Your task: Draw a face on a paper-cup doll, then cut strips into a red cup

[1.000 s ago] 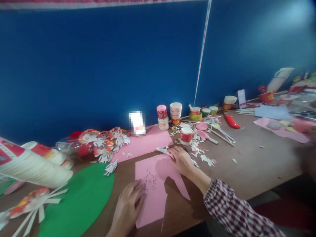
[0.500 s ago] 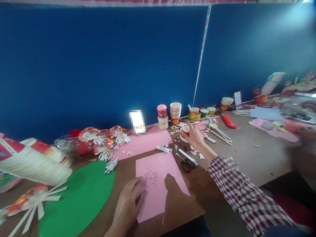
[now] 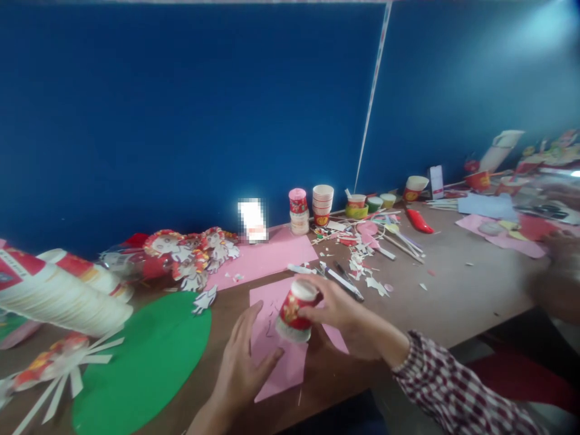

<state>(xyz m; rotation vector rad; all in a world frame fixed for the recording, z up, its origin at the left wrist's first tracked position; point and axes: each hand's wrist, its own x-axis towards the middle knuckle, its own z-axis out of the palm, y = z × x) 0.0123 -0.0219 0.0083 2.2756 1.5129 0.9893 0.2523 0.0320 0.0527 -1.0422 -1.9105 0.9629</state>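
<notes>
My right hand (image 3: 335,311) is wrapped round a red and white paper cup (image 3: 293,311), held upside down over a pink paper sheet (image 3: 281,374). Dark pen lines show on the sheet, partly covered by the cup. To the left of the cup, my left hand (image 3: 242,353) is open at the sheet's left edge, thumb and fingers apart, not touching the cup. Behind my right hand lie a white pen-like cutter (image 3: 344,283) and a capped white tube (image 3: 299,269).
A green oval sheet (image 3: 149,362) lies left, beside stacked paper cups (image 3: 67,296) and paper cut-out figures (image 3: 194,254). Paper scraps (image 3: 360,260) litter the middle. More cups (image 3: 322,205) stand along the blue partition (image 3: 190,109). A person's blurred hand (image 3: 562,254) is at right.
My right hand has come back from the scraps to the pink sheet, bringing the paper cup. My left hand has lifted and opened its fingers.
</notes>
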